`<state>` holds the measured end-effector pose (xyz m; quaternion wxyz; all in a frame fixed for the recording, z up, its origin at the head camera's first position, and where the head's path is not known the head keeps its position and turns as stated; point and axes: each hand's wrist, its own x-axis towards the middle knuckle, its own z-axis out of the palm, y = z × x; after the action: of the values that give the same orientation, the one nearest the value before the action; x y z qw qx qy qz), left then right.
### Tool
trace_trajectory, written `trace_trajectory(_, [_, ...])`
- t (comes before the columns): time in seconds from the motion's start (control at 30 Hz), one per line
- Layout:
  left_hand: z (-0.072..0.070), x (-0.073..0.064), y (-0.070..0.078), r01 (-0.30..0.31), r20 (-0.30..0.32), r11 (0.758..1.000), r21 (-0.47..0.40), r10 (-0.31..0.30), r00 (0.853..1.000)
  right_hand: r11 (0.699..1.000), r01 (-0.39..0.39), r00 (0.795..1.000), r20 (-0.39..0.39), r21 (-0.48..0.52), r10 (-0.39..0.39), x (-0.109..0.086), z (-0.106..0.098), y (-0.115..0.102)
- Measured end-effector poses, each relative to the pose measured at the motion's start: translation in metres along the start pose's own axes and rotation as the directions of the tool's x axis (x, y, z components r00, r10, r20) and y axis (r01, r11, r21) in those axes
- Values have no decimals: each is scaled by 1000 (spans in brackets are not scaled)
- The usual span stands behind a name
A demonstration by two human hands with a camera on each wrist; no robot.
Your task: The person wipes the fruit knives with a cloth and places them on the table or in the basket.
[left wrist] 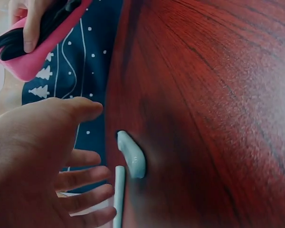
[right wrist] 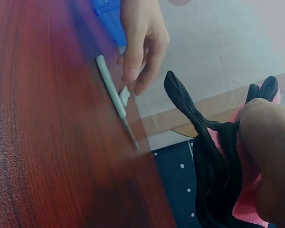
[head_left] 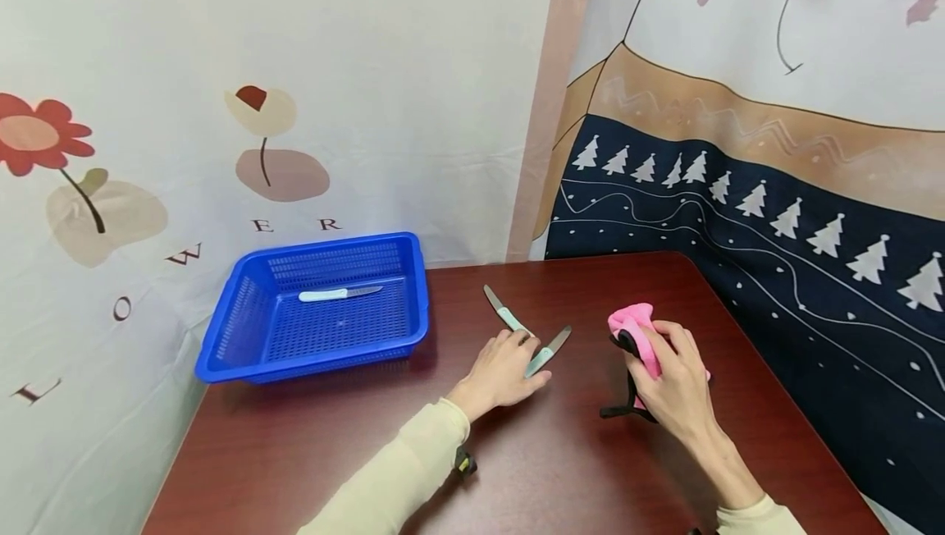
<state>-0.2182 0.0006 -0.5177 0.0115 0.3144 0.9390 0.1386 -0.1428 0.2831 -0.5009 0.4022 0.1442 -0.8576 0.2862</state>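
Note:
My left hand [head_left: 502, 371] hovers with loosely spread fingers over two knives with pale green handles. One knife [head_left: 506, 315] points up and left in the head view; the other knife [head_left: 548, 352] points up and right. In the left wrist view a knife handle [left wrist: 133, 156] lies just beyond the fingertips, apart from them. On the right, my right hand [head_left: 673, 371] grips a bunched pink cloth [head_left: 633, 318] with black edging, and a black strap [head_left: 620, 412] hangs from it. Part of the cloth is hidden behind the fingers.
A blue plastic basket [head_left: 310, 361] stands at the table's back left. Inside it lies another knife [head_left: 335, 294] with a pale handle. The brown table [head_left: 561, 461] meets printed cloth hangings at its back and right edges.

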Motion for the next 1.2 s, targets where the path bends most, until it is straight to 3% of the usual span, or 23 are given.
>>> trace_trajectory(0.17, [6, 3, 1, 30, 26, 1000, -1, -30, 999, 1000, 8, 1000, -17, -7, -8, -2, 2, 1])
trace_trajectory(0.2, [17, 6, -4, 17, 4, 1000, 6, -17, 1000, 1000, 16, 1000, -26, -11, -16, -2, 2, 1])
trace_trajectory(0.27, [22, 10, -6, 12, -12, 1000, 13, -12, 1000, 1000, 19, 999, -31, -10, -19, -3, 2, 1])
trace_trajectory(0.4, [56, 24, -20, -17, -94, 998, 53, 22, 995, 999, 25, 999, -26, -29, -26, -4, 1, 0])
trace_trajectory(0.43, [58, 26, -19, -14, -96, 999, 50, 19, 995, 999, 19, 1000, -19, -29, -19, -5, 0, 0])
trace_trajectory(0.5, [78, 34, -28, -31, -146, 997, 64, 40, 989, 999, 10, 1000, -6, -33, -10, -5, 0, -1])
trace_trajectory(0.63, [97, 43, -38, -64, -210, 995, 78, 79, 975, 1000, -4, 1000, 16, -31, 5, -4, -1, -1])
trace_trajectory(1.07, [100, 35, -46, -96, -220, 982, 164, 131, 967, 1000, -4, 1000, 22, -23, 5, -6, -2, -1])
trace_trajectory(1.2, [98, 29, -53, -100, -239, 987, 128, 128, 963, 1000, 3, 1000, 16, -23, -3, -5, -1, -2])
